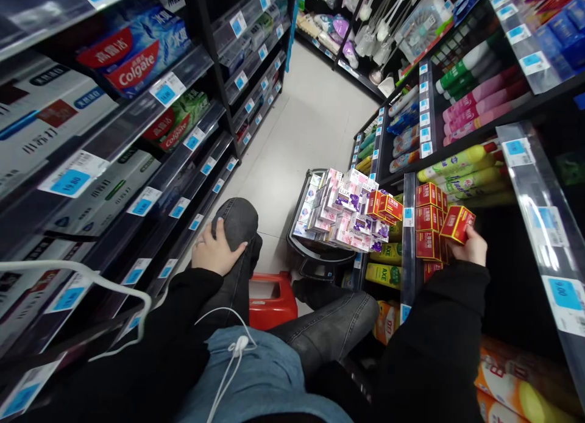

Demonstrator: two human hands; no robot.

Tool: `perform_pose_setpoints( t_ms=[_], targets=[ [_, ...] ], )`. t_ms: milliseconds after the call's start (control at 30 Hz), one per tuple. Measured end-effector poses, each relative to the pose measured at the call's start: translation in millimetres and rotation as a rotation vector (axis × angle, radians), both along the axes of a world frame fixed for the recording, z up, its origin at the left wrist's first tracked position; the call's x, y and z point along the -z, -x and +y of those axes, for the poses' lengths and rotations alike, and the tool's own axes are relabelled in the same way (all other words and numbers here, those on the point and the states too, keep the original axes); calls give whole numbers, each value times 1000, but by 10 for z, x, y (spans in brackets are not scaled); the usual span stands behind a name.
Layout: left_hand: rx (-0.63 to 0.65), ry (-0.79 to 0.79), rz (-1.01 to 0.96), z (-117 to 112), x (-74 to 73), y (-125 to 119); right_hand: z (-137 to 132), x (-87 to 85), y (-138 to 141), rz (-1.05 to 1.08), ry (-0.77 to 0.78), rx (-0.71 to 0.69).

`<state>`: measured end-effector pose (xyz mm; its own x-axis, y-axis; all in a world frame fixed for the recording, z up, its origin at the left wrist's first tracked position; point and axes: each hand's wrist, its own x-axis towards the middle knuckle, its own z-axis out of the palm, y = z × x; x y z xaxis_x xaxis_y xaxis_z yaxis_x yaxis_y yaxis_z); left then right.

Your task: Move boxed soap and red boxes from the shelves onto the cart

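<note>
My right hand (470, 247) is closed around a small red box (457, 223) with yellow trim, held against a stack of like red boxes (428, 219) on the right-hand shelf. My left hand (216, 250) lies flat on my raised left knee (237, 219), fingers spread, holding nothing. In the aisle in front of me stands a black cart (315, 252) heaped with pink and white soap boxes (340, 209) and a few more red boxes (386, 206). I sit low between two shelf rows, in a black sleeve and grey jeans.
Toothpaste cartons (132, 51) fill the left shelves, which carry blue price tags. Bottles (475, 100) line the upper right shelves, with yellow packs (384, 273) lower down. A red stool (272, 298) sits under my legs. The tiled aisle floor (311, 118) runs ahead. A white cable (231, 356) hangs at my chest.
</note>
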<state>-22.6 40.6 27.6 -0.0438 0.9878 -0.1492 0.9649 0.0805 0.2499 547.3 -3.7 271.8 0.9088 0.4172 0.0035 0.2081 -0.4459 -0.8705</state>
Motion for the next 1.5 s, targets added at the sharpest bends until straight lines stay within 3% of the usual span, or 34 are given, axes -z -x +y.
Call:
perform_pose_setpoints(
  t_ms=[100, 200, 267, 367, 467, 567, 700, 800, 900, 1033, 1200, 1333, 1500],
  targets=[
    [3, 6, 7, -1, 14, 5, 15, -8, 258, 510, -295, -96],
    [-2, 16, 19, -4, 24, 6, 7, 41, 505, 783, -558, -176],
    [-6, 18, 25, -8, 27, 4, -18, 113, 651, 884, -635, -252],
    [-7, 16, 28, -15, 24, 6, -104, 277, 851, 829, -613, -340],
    [3, 9, 28, -16, 19, 15, -268, 506, 1001, 609, -470, -382],
    [12, 4, 22, -12, 27, 20, -467, 795, 1037, 251, -108, -479],
    [10, -9, 23, -12, 58, 13, -613, 1187, 961, -265, 355, -734],
    [7, -15, 26, -19, 78, 10, -581, 1436, 938, -551, 534, -942],
    [3, -20, 21, -23, 79, 15, -497, 1647, 978, -645, 622, -1036],
    [-4, -6, 12, -13, 49, 19, -438, 1817, 1037, -601, 592, -1021],
    [-8, 3, 31, -5, 28, 12, -572, 1738, 1011, -354, 499, -921],
    [-3, -7, 34, -11, 37, 9, -846, 1567, 1076, 66, 218, -684],
    [0, 9, 19, -17, 16, -7, -1130, 1449, 1469, 577, -220, -337]
  ],
)
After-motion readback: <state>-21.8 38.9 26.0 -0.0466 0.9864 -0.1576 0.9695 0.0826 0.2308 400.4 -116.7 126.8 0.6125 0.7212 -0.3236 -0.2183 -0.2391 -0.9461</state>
